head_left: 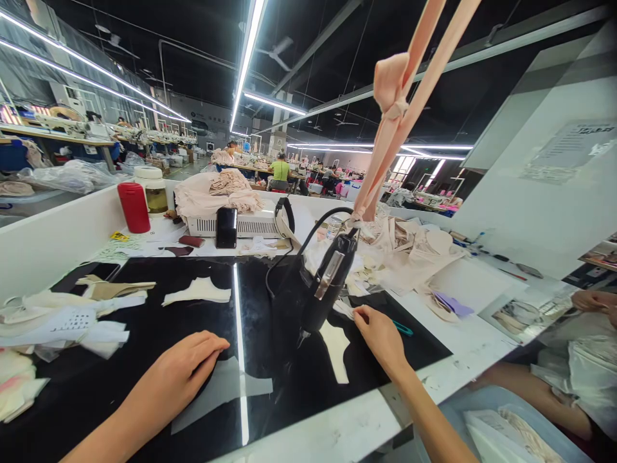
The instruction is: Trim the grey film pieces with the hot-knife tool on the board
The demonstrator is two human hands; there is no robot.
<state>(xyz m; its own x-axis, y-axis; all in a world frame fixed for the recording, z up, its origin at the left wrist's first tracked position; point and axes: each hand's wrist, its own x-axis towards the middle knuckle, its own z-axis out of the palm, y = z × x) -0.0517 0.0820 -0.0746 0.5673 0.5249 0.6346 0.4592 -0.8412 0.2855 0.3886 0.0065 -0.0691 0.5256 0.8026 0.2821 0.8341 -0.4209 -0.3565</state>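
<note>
My left hand [193, 360] lies low over a thin translucent grey cut piece [219, 389] on the black board [159, 334]. Its fingers are stretched out, side by side. With bent fingers, my right hand [383, 337] pinches the end of a small white fabric piece [343, 308]. Between the hands hangs a black corded hand tool [330, 283], tied to peach fabric straps [385, 148]; its thin metal tip points down near the board. A cream cut piece [336, 352] lies beside the tip. Another cream piece [197, 291] lies farther back.
White fabric pieces [72, 321] are heaped at left. Behind the board stand a phone [226, 227], a red container [134, 207] and a white box [260, 224] bearing peach fabric. Fabric scraps [409, 238] pile at right, near teal-handled tool [402, 328]. Another person's hands [595, 301] show far right.
</note>
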